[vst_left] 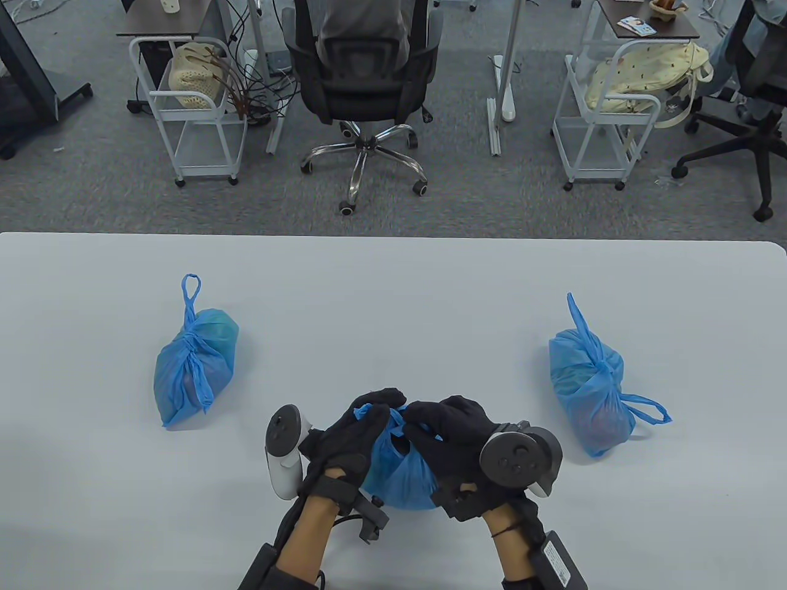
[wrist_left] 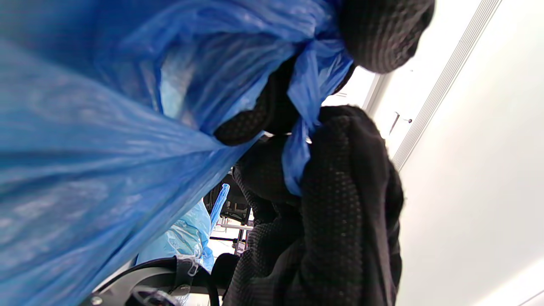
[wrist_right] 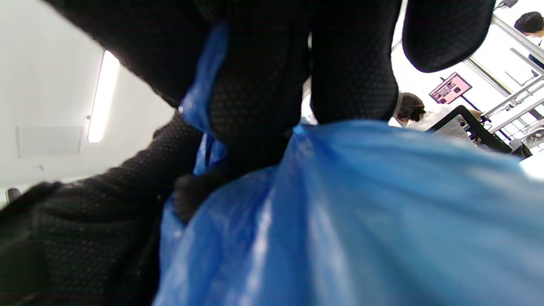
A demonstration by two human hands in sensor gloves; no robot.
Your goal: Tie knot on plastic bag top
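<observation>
Grey carpet (vst_left: 92, 184) is seen at the top, with a black office chair (vst_left: 363, 80) flanked by white carts (vst_left: 190, 117).
</observation>
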